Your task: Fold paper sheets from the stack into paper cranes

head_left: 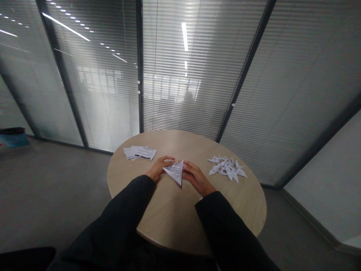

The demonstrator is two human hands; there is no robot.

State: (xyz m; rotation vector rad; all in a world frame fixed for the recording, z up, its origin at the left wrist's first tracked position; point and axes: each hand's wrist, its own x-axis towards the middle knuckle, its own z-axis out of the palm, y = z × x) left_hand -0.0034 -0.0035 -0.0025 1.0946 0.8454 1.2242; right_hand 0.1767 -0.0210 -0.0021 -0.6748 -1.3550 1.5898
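A sheet of printed white paper folded into a triangle (175, 172) lies on the round light-wood table (172, 214), its point aimed toward me. My left hand (159, 168) grips its left side, with the fingertips on top of the paper. My right hand (196, 178) holds its right edge. Beyond my left hand lies a loose stack of printed paper sheets (140, 153). To the right of my right hand is a heap of several white folded paper cranes (227, 168), and neither hand touches it.
Glass partitions with slatted blinds (180, 94) curve around the far side of the table. Grey carpet (53, 192) spreads to the left. A blue object with a dark top (14, 139) stands at the far left. A pale wall (327, 177) stands at the right.
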